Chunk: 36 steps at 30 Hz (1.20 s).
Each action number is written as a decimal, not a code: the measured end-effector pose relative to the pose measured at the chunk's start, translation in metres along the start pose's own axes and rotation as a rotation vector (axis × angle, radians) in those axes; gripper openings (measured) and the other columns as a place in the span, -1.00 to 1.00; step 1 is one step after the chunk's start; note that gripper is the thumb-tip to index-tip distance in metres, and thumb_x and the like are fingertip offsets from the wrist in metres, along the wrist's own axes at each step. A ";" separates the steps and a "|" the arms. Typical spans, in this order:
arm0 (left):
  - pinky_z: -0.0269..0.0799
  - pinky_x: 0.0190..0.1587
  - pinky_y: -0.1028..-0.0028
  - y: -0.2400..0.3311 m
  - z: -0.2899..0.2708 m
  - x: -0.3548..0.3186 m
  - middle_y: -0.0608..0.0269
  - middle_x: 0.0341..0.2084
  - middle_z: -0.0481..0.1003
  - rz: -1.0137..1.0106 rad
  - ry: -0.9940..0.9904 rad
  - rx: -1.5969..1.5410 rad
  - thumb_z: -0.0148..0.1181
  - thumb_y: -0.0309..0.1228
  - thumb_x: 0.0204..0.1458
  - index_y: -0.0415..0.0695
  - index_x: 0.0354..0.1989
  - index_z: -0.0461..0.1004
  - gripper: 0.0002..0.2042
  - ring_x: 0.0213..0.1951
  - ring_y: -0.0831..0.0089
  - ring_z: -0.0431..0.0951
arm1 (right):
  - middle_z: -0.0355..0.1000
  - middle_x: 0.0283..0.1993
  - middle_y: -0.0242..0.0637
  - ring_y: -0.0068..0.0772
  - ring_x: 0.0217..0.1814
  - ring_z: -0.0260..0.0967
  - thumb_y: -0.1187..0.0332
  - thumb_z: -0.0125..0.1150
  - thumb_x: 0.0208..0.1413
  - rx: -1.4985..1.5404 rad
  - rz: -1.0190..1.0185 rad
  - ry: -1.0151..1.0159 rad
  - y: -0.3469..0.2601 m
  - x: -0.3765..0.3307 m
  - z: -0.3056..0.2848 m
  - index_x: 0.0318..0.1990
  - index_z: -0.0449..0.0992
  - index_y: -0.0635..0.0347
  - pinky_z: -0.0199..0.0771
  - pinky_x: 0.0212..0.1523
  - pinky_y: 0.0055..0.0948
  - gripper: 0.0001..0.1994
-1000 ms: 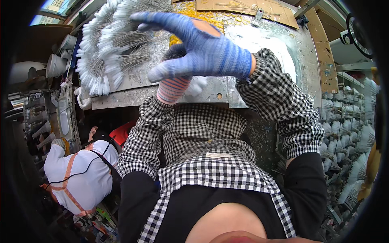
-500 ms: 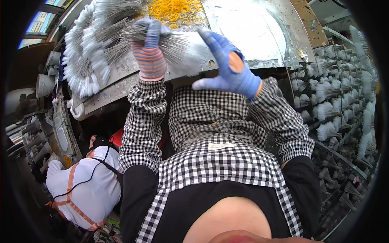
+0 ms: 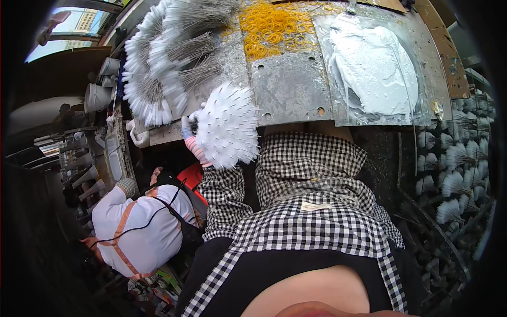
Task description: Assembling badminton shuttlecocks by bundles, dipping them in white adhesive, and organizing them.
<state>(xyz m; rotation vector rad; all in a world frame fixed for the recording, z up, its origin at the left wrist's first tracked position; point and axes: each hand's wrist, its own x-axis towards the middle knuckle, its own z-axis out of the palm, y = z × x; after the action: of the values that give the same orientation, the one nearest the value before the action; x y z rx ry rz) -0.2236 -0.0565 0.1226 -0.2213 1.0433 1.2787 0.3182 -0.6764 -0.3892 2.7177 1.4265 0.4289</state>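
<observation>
My left hand (image 3: 190, 138), in a striped glove with blue fingers, is closed on a bundle of thin wire brushes (image 3: 228, 127) in front of the table's near edge. The bundle's round white bristle end faces up toward me, dark wire tips dotted over it. It covers most of the hand and the wire stems. My right hand is out of view; only part of its checked sleeve (image 3: 390, 227) shows beside the apron. Beyond the held bundle, more bundles of white-bristled wire brushes (image 3: 174, 58) lie fanned on the left of the table.
Yellow rubber bands (image 3: 274, 24) are heaped at the table's back middle, behind a bare metal plate (image 3: 290, 87). White paste (image 3: 372, 63) is spread on a board to the right. A rack of brush bundles (image 3: 454, 158) stands far right. Another person (image 3: 142, 227) sits at lower left.
My left hand has drawn the bundle back toward me and turned its white end up. My right hand has left the view. The whole view has shifted, so the table appears farther right.
</observation>
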 end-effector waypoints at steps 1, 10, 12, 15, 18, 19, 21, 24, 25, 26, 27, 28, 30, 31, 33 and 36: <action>0.41 0.14 0.18 -0.003 -0.014 0.000 0.37 -0.43 0.51 0.130 -0.304 -0.115 0.09 -0.20 0.26 -0.03 -0.41 0.47 -0.76 -0.23 0.40 0.50 | 0.50 0.17 -0.06 -0.02 0.21 0.44 -0.14 0.10 0.26 0.074 0.040 -0.053 -0.030 -0.008 0.025 0.27 0.44 0.17 0.39 0.24 -0.13 -0.38; 0.40 0.10 0.22 -0.021 0.061 -0.058 0.40 -0.49 0.41 0.265 -0.686 0.185 0.08 -0.25 0.30 -0.06 -0.26 0.43 -0.83 -0.30 0.39 0.43 | 0.46 0.19 0.04 0.05 0.26 0.38 -0.14 0.09 0.25 0.269 0.192 -0.710 -0.042 -0.055 -0.020 0.25 0.44 0.18 0.36 0.26 -0.12 -0.37; 0.39 0.10 0.20 -0.038 0.082 -0.061 0.39 -0.48 0.41 0.378 -0.838 0.446 0.07 -0.26 0.31 -0.04 -0.21 0.42 -0.85 -0.28 0.37 0.43 | 0.46 0.19 0.06 0.07 0.28 0.37 -0.14 0.09 0.25 0.297 0.300 -0.847 -0.058 -0.086 -0.064 0.25 0.45 0.19 0.35 0.27 -0.12 -0.37; 0.40 0.09 0.17 -0.042 0.086 -0.068 0.36 -0.47 0.42 0.478 -0.876 0.551 0.07 -0.26 0.31 -0.03 -0.17 0.41 -0.86 -0.27 0.34 0.43 | 0.44 0.20 0.09 0.09 0.29 0.35 -0.14 0.09 0.25 0.348 0.318 -1.036 -0.104 -0.060 -0.091 0.25 0.45 0.19 0.34 0.28 -0.12 -0.37; 0.42 0.05 0.16 -0.049 0.080 -0.059 0.33 -0.46 0.42 0.548 -0.972 0.561 0.07 -0.26 0.31 -0.06 -0.11 0.43 -0.84 -0.27 0.32 0.43 | 0.43 0.21 0.13 0.12 0.31 0.33 -0.14 0.09 0.24 0.397 0.366 -1.154 -0.163 -0.009 -0.091 0.24 0.45 0.20 0.33 0.29 -0.12 -0.37; 0.44 0.03 0.11 -0.052 0.080 -0.059 0.27 -0.49 0.44 0.588 -0.978 0.557 0.12 -0.30 0.27 -0.09 -0.16 0.40 -0.86 -0.31 0.29 0.47 | 0.42 0.21 0.14 0.13 0.32 0.32 -0.14 0.09 0.24 0.417 0.394 -1.188 -0.182 0.009 -0.089 0.24 0.45 0.20 0.33 0.29 -0.12 -0.37; 0.47 -0.02 0.04 -0.055 0.075 -0.059 0.19 -0.53 0.46 0.685 -0.997 0.508 0.15 -0.34 0.23 -0.12 -0.23 0.36 -0.86 -0.38 0.26 0.50 | 0.42 0.22 0.16 0.14 0.33 0.31 -0.14 0.09 0.24 0.444 0.425 -1.262 -0.199 0.052 -0.086 0.24 0.45 0.20 0.32 0.30 -0.12 -0.37; 0.48 -0.04 0.03 -0.058 0.064 -0.057 0.19 -0.53 0.47 0.787 -1.114 0.410 0.15 -0.34 0.24 -0.12 -0.25 0.35 -0.85 -0.39 0.25 0.51 | 0.40 0.22 0.19 0.17 0.34 0.29 -0.14 0.08 0.24 0.471 0.499 -1.364 -0.171 0.106 -0.104 0.24 0.46 0.21 0.31 0.31 -0.11 -0.37; 0.48 -0.05 0.01 -0.056 0.062 -0.061 0.22 -0.54 0.47 0.853 -1.132 0.445 0.15 -0.30 0.25 -0.11 -0.26 0.34 -0.83 -0.40 0.26 0.51 | 0.45 0.17 0.16 0.16 0.28 0.35 -0.11 0.10 0.23 0.617 0.355 -1.245 -0.170 0.125 -0.131 0.21 0.48 0.19 0.36 0.25 -0.10 -0.40; 0.48 -0.05 0.01 -0.053 0.059 -0.065 0.22 -0.54 0.47 0.872 -1.138 0.452 0.15 -0.30 0.25 -0.11 -0.26 0.34 -0.83 -0.40 0.26 0.51 | 0.49 0.12 0.13 0.16 0.21 0.41 -0.07 0.12 0.22 0.754 0.206 -1.121 -0.163 0.154 -0.176 0.18 0.50 0.16 0.41 0.20 -0.08 -0.44; 0.48 -0.05 0.02 -0.051 0.052 -0.067 0.23 -0.54 0.47 0.850 -1.158 0.429 0.15 -0.27 0.26 -0.10 -0.25 0.34 -0.81 -0.39 0.27 0.51 | 0.49 0.12 0.13 0.16 0.21 0.41 -0.07 0.12 0.22 0.751 0.200 -1.110 -0.144 0.174 -0.226 0.18 0.50 0.16 0.41 0.20 -0.08 -0.44; 0.48 -0.04 0.02 -0.050 0.045 -0.068 0.24 -0.53 0.48 0.820 -1.179 0.404 0.15 -0.25 0.26 -0.10 -0.25 0.34 -0.80 -0.39 0.27 0.52 | 0.53 -0.04 0.04 0.09 0.06 0.48 0.07 0.11 0.25 0.538 0.002 -1.055 -0.146 0.198 -0.285 0.06 0.54 0.15 0.47 0.07 -0.11 -0.60; 0.47 -0.04 0.02 -0.048 0.029 -0.066 0.26 -0.53 0.48 0.816 -1.164 0.362 0.16 -0.23 0.26 -0.09 -0.24 0.34 -0.78 -0.37 0.27 0.52 | 0.58 -0.22 -0.09 0.00 -0.12 0.54 0.16 0.14 0.25 0.427 -0.194 -0.822 -0.209 0.250 -0.410 -0.10 0.59 0.16 0.53 -0.08 -0.13 -0.72; 0.47 -0.03 0.03 -0.048 0.023 -0.065 0.26 -0.53 0.49 0.810 -1.149 0.339 0.17 -0.23 0.26 -0.09 -0.24 0.35 -0.78 -0.37 0.27 0.53 | 0.58 -0.24 -0.14 -0.01 -0.15 0.54 0.11 0.17 0.23 0.536 -0.201 -0.646 -0.234 0.271 -0.455 -0.14 0.59 0.17 0.53 -0.10 -0.13 -0.69; 0.47 -0.03 0.03 -0.049 0.017 -0.065 0.26 -0.52 0.49 0.809 -1.139 0.313 0.17 -0.23 0.26 -0.09 -0.24 0.35 -0.79 -0.36 0.27 0.53 | 0.51 -0.38 -0.21 -0.23 -0.42 0.49 0.35 0.32 0.13 1.021 -0.238 -0.350 -0.284 0.310 -0.527 -0.27 0.60 0.22 0.52 -0.34 -0.35 -0.87; 0.43 0.06 0.08 -0.049 0.009 -0.063 0.33 -0.47 0.46 0.803 -1.228 0.381 0.00 -0.23 0.35 -0.05 -0.15 0.35 -0.84 -0.28 0.31 0.48 | 0.49 -0.40 -0.22 -0.24 -0.38 0.50 0.22 0.38 0.09 1.181 -0.443 -0.259 -0.339 0.341 -0.561 -0.27 0.58 0.23 0.52 -0.32 -0.34 -0.75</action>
<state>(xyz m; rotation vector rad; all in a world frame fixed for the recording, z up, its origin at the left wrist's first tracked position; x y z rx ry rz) -0.1724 -0.1094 0.1552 1.2513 0.2261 1.4921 0.0833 -0.2548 0.1703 2.6934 2.6444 -1.0751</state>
